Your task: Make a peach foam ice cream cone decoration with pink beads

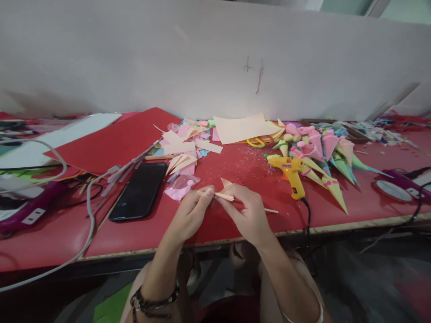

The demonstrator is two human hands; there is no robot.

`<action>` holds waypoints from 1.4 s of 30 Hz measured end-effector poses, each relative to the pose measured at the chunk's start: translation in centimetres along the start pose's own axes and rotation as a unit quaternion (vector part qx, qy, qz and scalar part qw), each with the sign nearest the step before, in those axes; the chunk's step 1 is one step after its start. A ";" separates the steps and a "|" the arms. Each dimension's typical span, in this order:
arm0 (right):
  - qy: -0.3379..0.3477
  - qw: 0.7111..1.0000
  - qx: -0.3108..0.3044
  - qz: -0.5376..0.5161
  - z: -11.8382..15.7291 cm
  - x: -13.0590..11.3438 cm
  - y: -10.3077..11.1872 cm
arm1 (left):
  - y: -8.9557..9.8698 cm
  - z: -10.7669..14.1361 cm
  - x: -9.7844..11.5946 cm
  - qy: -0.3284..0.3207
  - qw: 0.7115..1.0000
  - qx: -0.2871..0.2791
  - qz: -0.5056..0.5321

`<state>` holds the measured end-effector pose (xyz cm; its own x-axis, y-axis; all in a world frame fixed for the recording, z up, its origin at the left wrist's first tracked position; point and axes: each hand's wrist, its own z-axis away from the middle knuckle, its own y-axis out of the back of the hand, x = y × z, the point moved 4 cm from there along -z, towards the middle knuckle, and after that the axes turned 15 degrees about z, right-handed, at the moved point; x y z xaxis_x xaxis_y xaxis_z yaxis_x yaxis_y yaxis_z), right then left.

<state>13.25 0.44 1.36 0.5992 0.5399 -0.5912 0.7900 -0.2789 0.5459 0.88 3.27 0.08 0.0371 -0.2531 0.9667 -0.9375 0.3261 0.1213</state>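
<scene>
- Beaded bracelets (155, 300) circle the left wrist at the lower left of the frame, above bare knees partly cut off by the bottom edge.
- At centre, the left hand (195, 208) pinches a folded cream paper piece (225, 196) between thumb and fingers; the right hand (249, 208) has its fingertips closed at the piece's other end.
- Left of centre, a small clear bag (182, 187) has something pink in it, near a black phone (138, 193).
- Toward the upper right, a shallow brown tray (355, 134) stands behind pastel cones (318, 146); its contents are hard to make out.
- Red covering spans the table (218, 163), with a yellow glue gun (289, 175) right of centre and a pale wall (134, 63) across the top.
- Yellow scissors (256, 142) are partly hidden under a cream sheet (239, 128).
- Beside the right hand a thin stick (271, 211) emerges; whether it is held, I cannot tell.
</scene>
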 end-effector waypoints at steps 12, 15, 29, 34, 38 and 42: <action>0.135 0.963 0.065 0.223 0.1 -0.8 -0.4 | -0.3 -0.2 -0.6 0.067 0.993 0.088 0.034; 0.125 0.958 0.068 0.247 0.2 -0.8 -0.7 | -0.2 -0.2 -0.6 0.069 0.993 0.099 -0.004; 0.183 0.902 0.036 0.389 0.6 -1.1 -1.3 | -0.2 -0.5 0.2 0.049 0.991 0.113 -0.061; 0.119 0.935 0.023 0.333 0.4 -0.6 -1.4 | 0.1 -0.5 0.2 0.040 0.990 0.119 -0.068; 0.029 0.983 -0.062 0.170 -0.1 0.0 -0.7 | 0.7 -0.4 1.0 -0.029 0.990 0.105 -0.086; 0.017 0.989 -0.140 0.030 -0.4 -0.3 0.1 | 0.9 -0.3 1.8 -0.092 0.983 0.041 -0.151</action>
<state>13.08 0.61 1.83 0.6354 0.5568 -0.5350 0.6830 -0.0821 0.7257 0.15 3.35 2.03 0.2621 -0.4893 0.8318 -0.9185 0.1379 0.3706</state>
